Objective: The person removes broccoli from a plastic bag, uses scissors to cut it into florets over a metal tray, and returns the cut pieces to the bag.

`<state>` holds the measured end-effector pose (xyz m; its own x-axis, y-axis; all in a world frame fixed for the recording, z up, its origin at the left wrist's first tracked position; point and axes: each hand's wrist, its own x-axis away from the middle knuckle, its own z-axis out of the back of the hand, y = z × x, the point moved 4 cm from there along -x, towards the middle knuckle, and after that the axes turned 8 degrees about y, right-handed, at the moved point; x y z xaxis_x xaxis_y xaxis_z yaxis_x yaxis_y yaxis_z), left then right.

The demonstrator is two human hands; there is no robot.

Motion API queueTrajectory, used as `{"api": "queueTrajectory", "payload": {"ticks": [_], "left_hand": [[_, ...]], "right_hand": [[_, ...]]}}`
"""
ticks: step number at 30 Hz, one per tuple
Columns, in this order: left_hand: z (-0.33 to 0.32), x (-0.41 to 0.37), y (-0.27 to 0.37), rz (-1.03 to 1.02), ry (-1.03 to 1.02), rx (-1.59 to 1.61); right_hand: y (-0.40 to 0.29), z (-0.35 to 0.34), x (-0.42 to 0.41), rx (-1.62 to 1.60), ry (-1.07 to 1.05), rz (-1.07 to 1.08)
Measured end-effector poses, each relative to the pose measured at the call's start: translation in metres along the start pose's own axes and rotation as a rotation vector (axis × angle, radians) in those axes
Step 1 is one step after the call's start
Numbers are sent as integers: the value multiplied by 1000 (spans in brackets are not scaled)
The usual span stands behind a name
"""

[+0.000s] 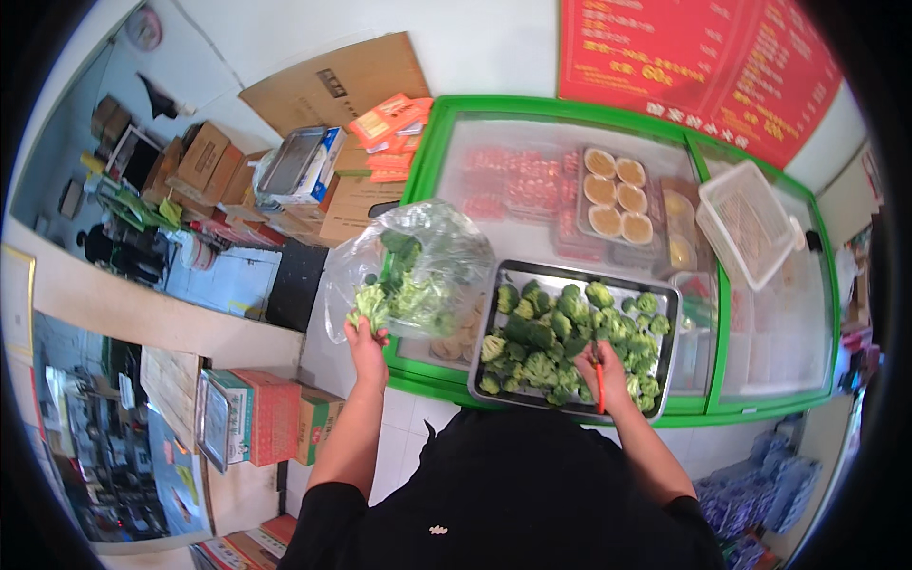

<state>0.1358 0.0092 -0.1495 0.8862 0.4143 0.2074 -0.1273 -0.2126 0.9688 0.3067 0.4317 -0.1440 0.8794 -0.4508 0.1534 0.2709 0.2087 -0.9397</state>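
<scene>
A pale green piece of broccoli (371,304) is pinched in my left hand (368,343), at the near left edge of a clear plastic bag (445,256). More broccoli (417,292) shows through the bag. Over a metal tray (675,335) of cut broccoli florets (541,335), my right hand (605,367) grips scissors with orange handles (600,388). Their blades point away from me, among the florets; whether they are parted is hard to see. Both the tray and the bag rest on the glass top of a green-framed chest freezer (420,214).
Inside the freezer lie packs of red meat (531,178) and a tray of round tan items (616,192). A white plastic basket (748,221) sits on the glass at right. Cardboard boxes (356,214) and orange packets (388,132) are beyond the bag. Stacked boxes (263,417) stand at left.
</scene>
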Motion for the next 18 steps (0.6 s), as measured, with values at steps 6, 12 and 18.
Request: {"api": "queueTrajectory", "payload": {"ticks": [6,12,18], "left_hand": [[0,-115,-32,-392,-146,-634],[-14,-130,-40,-243,-409,-903],[33,-147,-36,-129,-444,-983]], "right_hand": [[-134,-189,-69,200,74,303],[-112,-288,-145,111,190,9],[-138,-238,-174,-613,222,-160]]}}
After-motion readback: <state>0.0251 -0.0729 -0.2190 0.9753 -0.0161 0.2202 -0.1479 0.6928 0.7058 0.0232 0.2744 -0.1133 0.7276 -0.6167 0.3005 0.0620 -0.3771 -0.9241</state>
